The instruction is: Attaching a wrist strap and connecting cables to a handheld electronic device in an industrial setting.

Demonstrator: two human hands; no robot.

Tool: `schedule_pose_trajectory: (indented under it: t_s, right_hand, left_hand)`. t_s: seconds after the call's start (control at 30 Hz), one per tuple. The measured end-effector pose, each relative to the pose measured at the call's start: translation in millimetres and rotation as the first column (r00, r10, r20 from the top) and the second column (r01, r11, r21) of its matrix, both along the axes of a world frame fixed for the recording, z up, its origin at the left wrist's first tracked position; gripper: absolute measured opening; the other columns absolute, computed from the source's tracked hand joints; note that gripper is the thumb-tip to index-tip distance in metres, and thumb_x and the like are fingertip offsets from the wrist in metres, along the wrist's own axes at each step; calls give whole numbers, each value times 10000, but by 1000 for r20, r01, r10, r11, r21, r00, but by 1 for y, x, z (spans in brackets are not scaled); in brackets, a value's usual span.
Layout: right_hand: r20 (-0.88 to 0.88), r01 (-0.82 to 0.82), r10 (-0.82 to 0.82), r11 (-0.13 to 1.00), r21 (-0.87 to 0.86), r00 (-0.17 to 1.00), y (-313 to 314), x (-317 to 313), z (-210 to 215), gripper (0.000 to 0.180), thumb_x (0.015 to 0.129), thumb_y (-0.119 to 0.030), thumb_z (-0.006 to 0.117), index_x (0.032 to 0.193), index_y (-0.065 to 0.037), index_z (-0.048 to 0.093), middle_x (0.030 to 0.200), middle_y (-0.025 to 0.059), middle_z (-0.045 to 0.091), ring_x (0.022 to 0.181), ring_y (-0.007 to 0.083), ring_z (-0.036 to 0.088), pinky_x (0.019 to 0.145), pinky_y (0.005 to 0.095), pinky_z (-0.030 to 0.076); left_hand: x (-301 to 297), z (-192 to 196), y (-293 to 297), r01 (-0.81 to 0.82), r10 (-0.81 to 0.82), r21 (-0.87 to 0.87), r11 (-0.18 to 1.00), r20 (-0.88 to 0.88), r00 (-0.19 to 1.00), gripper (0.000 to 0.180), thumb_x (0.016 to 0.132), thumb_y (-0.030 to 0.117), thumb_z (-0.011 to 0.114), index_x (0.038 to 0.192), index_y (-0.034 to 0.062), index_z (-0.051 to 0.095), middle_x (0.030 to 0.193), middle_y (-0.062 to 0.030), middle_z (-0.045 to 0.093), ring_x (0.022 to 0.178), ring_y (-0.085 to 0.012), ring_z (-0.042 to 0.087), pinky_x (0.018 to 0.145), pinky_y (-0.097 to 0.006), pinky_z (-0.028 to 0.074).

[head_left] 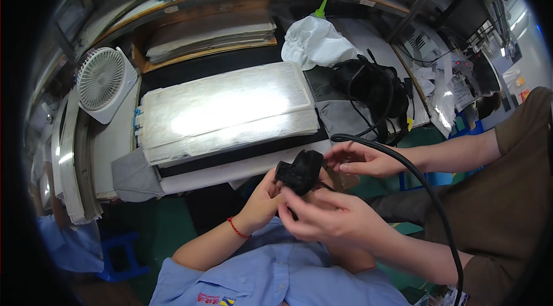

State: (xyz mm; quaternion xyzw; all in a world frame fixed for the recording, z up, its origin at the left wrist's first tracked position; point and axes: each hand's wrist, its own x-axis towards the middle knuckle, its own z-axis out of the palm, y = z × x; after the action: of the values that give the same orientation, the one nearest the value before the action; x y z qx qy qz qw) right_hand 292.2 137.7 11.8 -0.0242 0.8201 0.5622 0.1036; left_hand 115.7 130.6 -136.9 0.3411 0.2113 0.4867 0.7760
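Note:
Over my lap, my left hand [261,197], with a red cord at the wrist, is closed around the left side of a small black device [301,172]. Its exact kind does not show. Only a sliver of my right hand [326,179] is visible at the device's right side; the rest is hidden behind another person's hand. That hand [329,214] reaches in from the right, its fingers curled in front of the device's lower part. The same person's other hand [368,159] is just right of the device, thumb and fingers apart.
A thick black cable [412,170] arcs down across the right side. Stacked pale plates [230,110] lie on the bench ahead. A white fan [102,81] stands at the left, a white cloth bag [317,41] and black gear [368,87] behind. A blue stool [124,257] is at lower left.

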Motion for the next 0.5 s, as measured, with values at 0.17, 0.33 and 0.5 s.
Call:
schedule_pose_trajectory:
  t_s: [0.17, 0.33, 0.5]
  right_hand:
    - [-325, 99, -371, 777, -621, 870, -5, -3, -9, 314, 790, -151, 555, 1079, -32, 589, 1172, 136, 522, 1087, 283, 556, 865, 324, 517]
    - [-212, 255, -443, 776, -576, 871, -9, 26, -10, 254, 797, -202, 615, 989, -40, 655, 1099, 88, 562, 1033, 259, 564, 876, 318, 497]
    - [-84, 427, -423, 903, 45, 902, -24, 28, -2, 230, 862, -182, 640, 1038, -35, 648, 1058, 49, 569, 1050, 162, 541, 896, 265, 439]
  left_hand:
    - [1, -7, 1, 34, -35, -36, 999, -6, 999, 621, 889, 226, 667, 1391, 74, 333, 1166, -49, 556, 996, -113, 558, 856, -262, 475]
    - [-3, 1, -3, 104, -103, -10, 994, 69, 992, 668, 874, 174, 678, 1420, 76, 305, 1132, -34, 542, 957, -101, 533, 838, -244, 450]
    - [4, 1, 1, 50, -49, -36, 998, 12, 999, 612, 898, 127, 639, 1413, 73, 312, 1149, -32, 536, 974, -90, 524, 854, -245, 440]
